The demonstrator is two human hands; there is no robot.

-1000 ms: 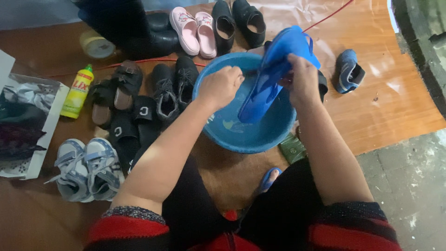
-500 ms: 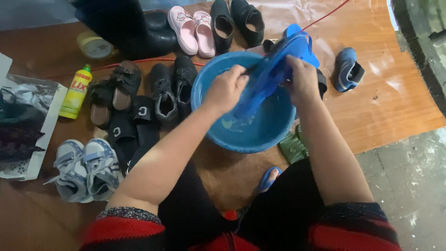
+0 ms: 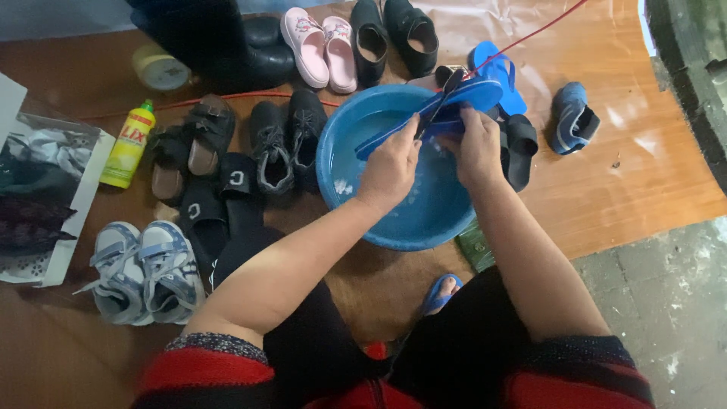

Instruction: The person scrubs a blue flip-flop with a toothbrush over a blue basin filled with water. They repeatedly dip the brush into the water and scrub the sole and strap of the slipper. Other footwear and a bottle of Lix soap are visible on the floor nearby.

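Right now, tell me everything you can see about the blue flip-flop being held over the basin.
The blue flip-flop looks like rubber or foam, with a dark strap crossing its middle. It lies nearly flat, slightly tilted, across the far rim of the round blue basin, which holds shallow water. The left hand grips its nearer end and the right hand holds its middle, both from below the sole's edge. Another blue flip-flop lies on the floor just behind it. Whether it is wet is unclear.

You hold the blue flip-flop [image 3: 447, 106] flat over the blue basin [image 3: 341, 159], black strap up, toe end pointing right.
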